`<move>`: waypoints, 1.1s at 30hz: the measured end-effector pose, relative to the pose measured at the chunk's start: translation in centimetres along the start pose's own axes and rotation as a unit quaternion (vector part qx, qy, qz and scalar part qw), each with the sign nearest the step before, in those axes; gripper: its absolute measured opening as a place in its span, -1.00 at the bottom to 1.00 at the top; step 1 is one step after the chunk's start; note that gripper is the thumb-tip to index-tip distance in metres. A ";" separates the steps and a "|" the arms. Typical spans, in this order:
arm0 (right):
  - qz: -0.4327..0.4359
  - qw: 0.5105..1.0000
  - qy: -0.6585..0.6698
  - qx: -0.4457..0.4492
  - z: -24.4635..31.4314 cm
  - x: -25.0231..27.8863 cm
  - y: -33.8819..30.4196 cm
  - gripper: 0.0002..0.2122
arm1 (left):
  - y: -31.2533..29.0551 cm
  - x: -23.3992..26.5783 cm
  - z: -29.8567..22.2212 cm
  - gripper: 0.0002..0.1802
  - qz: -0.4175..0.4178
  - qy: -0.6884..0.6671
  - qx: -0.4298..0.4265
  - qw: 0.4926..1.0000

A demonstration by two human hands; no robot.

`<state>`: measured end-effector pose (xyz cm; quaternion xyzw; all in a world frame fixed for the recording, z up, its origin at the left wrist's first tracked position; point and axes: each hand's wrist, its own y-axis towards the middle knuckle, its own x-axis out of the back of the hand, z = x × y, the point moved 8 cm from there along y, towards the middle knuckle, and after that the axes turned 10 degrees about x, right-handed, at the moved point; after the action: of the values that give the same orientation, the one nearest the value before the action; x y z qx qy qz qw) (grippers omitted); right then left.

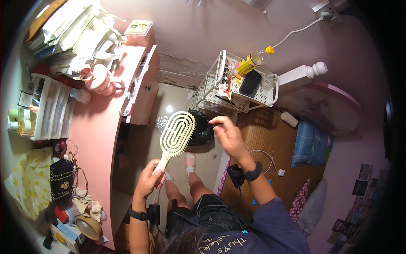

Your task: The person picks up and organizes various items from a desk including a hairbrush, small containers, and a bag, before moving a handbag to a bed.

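My left hand is closed round the handle of a pale cream hairbrush. The brush points up and away from me; its head is vented with oval slots, and short bristles show along its right edge. My right hand is raised to the right of the brush head, apart from it. Its thumb and forefinger are pinched together, and whatever they hold, if anything, is too small to make out. Below, between the brush and my right hand, a black plastic bag sits on the floor.
To the left is a pink desk with an ajar drawer, white drawer unit and pink cup. A white wire cart carries a yellow-capped bottle. On the right lies a bed mat with a blue pillow.
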<state>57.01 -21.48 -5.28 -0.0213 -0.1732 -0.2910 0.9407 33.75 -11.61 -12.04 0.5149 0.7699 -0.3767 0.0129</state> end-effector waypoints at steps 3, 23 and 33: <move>0.091 0.991 -0.041 0.092 2.5 -3.2 0.3 -0.77 | 0.0 -0.3 0.0 -0.75 -0.006 0.025 -0.002 1.000; 0.141 0.948 0.282 -0.050 -3.7 -7.7 1.1 -0.95 | 0.8 -0.7 0.4 -0.80 -0.121 0.188 -0.083 0.971; -0.096 0.873 0.471 -0.081 -7.1 1.3 0.5 -0.93 | 1.2 -0.1 1.6 -0.75 -0.071 0.029 -0.047 0.996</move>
<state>60.48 -22.78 -11.52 0.0592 0.3133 -0.3687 0.8732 34.15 -12.43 -13.86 0.4683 0.8213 -0.3256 -0.0119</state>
